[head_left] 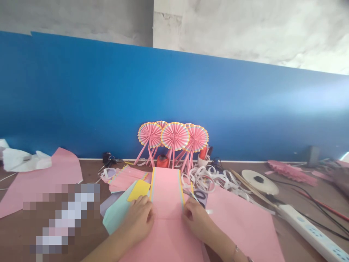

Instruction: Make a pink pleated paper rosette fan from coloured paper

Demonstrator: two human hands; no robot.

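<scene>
A long pink paper sheet (166, 189) with coloured side edges lies on the brown table in front of me. My left hand (140, 220) presses on its left edge at a crease line, fingers curled down onto the paper. On the right edge, at the same crease, rests my right hand (195, 220) with its fingers bent and pinching the paper. A yellow paper piece (139, 189) and a pale green sheet (116, 214) lie just left of my left hand.
Several finished pink paper fans (174, 136) lean on the blue wall. White paper strip curls (209, 178), a tape roll (163, 161), a cup of pens (203, 156), scissors (197, 194), a white power strip (308, 225) with cables, and pink sheets (40, 178) surround me.
</scene>
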